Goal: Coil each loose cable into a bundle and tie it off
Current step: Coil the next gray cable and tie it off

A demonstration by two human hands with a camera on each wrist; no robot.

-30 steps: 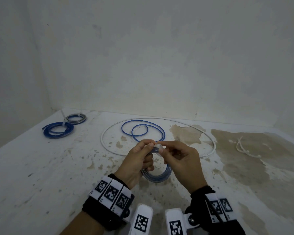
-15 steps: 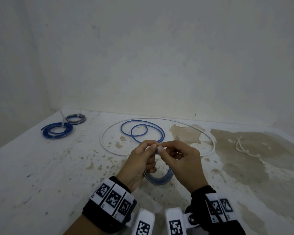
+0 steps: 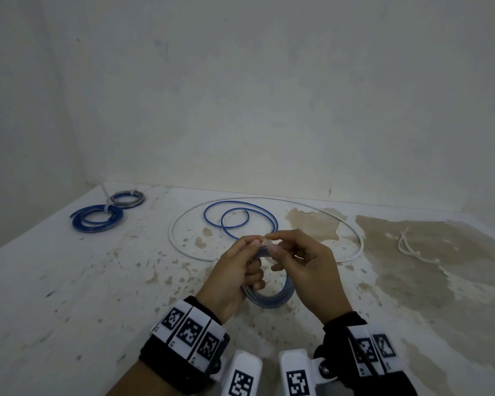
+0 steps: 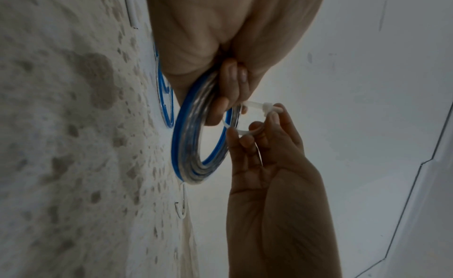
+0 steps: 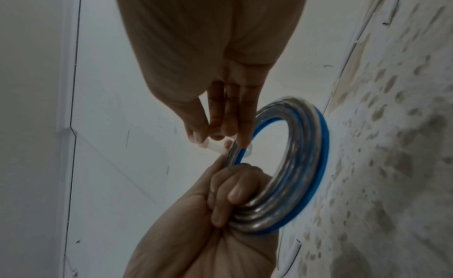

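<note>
A small coil of clear and blue cable (image 3: 269, 300) hangs upright over the stained table (image 3: 69, 281), just in front of me. My left hand (image 3: 252, 247) grips the coil's top left, its fingers (image 5: 228, 200) curled round the strands (image 4: 188, 146). A white zip tie (image 4: 267, 107) loops round the coil's top. My right hand (image 3: 275, 245) pinches that tie between thumb and fingertips (image 5: 196, 136), right beside the left fingertips. In the right wrist view the tie's head (image 5: 213, 145) sits against the coil (image 5: 306, 166).
Two tied bundles lie at the back left, one blue (image 3: 97, 222) and one grey (image 3: 127, 198). A loose blue cable (image 3: 240, 221) lies inside a big loose white cable loop (image 3: 172, 238) behind my hands. Spare white ties (image 3: 409, 250) lie at the right. Walls close the back and left.
Hardly anything differs: both hands stay on the coil and tie at the same spot, with the right fingertips shifting slightly on the tie.
</note>
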